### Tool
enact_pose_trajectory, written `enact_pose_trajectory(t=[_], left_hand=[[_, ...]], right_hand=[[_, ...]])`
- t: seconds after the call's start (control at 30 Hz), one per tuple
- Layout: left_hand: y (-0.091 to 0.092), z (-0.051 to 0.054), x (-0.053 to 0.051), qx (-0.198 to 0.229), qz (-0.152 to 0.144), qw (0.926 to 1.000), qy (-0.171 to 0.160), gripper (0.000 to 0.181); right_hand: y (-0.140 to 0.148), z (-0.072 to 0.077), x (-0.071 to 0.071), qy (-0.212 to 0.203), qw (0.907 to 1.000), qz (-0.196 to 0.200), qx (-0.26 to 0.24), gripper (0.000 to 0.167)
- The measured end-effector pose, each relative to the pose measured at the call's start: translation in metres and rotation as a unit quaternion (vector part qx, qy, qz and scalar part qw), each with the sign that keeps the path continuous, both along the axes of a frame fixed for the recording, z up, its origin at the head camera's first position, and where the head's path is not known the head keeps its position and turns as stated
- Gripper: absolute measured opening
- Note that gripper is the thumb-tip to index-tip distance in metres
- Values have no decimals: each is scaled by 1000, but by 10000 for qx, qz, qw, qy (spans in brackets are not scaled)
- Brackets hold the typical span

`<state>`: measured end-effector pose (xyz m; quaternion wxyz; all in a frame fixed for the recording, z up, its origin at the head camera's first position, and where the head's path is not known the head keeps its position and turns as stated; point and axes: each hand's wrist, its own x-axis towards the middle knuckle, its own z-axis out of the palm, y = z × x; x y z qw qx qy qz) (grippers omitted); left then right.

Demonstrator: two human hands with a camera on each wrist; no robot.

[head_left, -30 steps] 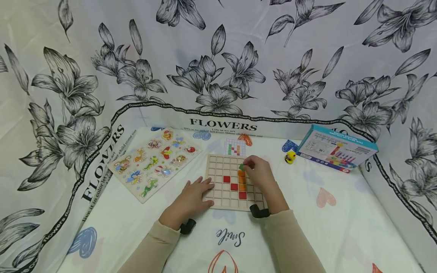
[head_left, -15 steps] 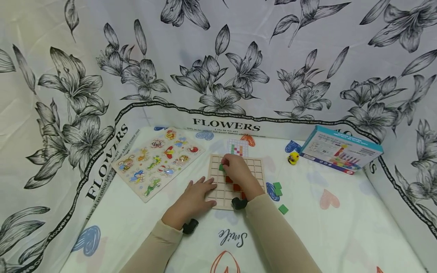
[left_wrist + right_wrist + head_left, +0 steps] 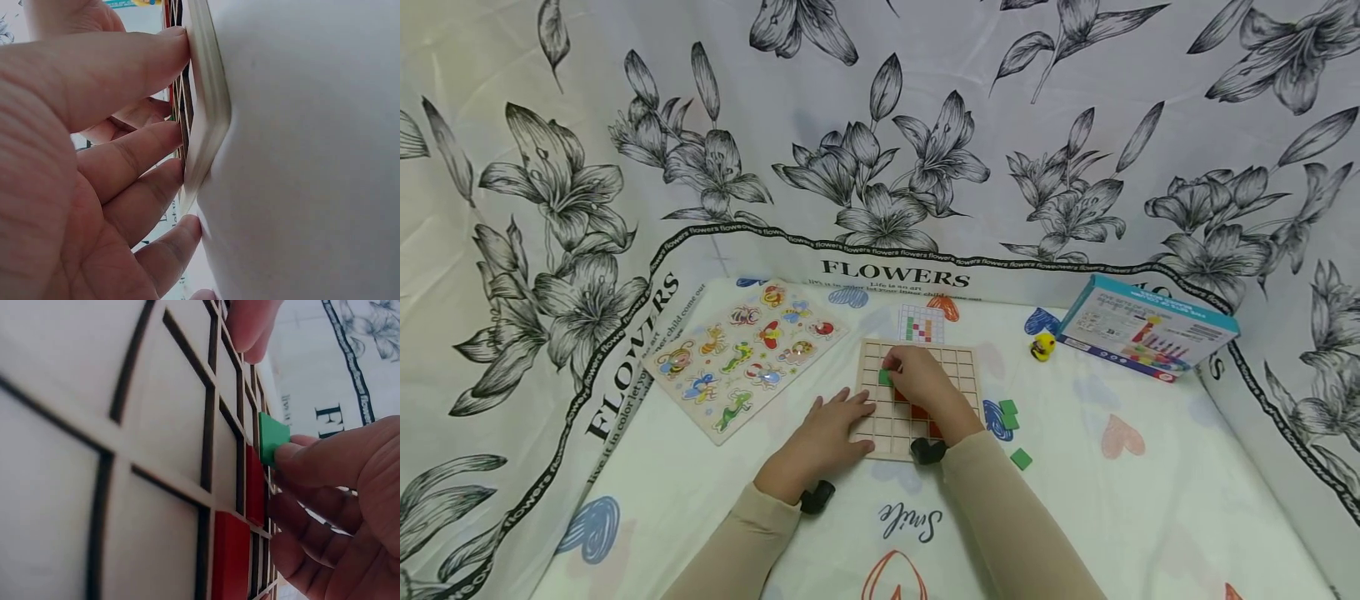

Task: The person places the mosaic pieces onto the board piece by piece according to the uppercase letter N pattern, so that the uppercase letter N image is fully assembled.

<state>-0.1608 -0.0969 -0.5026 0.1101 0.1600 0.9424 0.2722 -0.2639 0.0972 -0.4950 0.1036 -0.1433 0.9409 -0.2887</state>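
Observation:
A wooden grid board lies on the cloth in the head view. My right hand pinches a small green square tile at a cell in the board's upper left. In the right wrist view this green tile stands tilted between thumb and finger, beside a red tile set in the grid. Other red tiles show partly under my right hand, which hides the rest of that area. My left hand rests with spread fingers on the board's left edge; the left wrist view shows fingertips touching its rim.
Several loose green tiles lie right of the board. Behind it is a pattern card with coloured squares. An insect puzzle board lies at left. A small yellow toy and a teal-edged box are at right.
My right hand has moved left across the board with the green tile, then slightly lower. The loose green tiles have come into view beside the right arm. My left hand stays on the board's edge.

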Motion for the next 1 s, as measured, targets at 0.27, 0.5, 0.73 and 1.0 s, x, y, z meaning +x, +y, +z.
enact_pose_trajectory(t=[0.27,0.5,0.73,1.0], left_hand=[[0,-1,-1,64,9,10000,-1,61],[-1,-1,0,14,38,10000,7,61],[-1,-4,1,-28,154,9998,-84,62],[0,-2,0,51,129,9999,-90,63]], right_hand=[[-2,-3,2,74,9999,-85,84,12],[0,0,5,130,9998,-70,114,13],[45,14,19,283,9974,-589,-295,22],[136,9,40,-162,9893,-1437,184,31]])
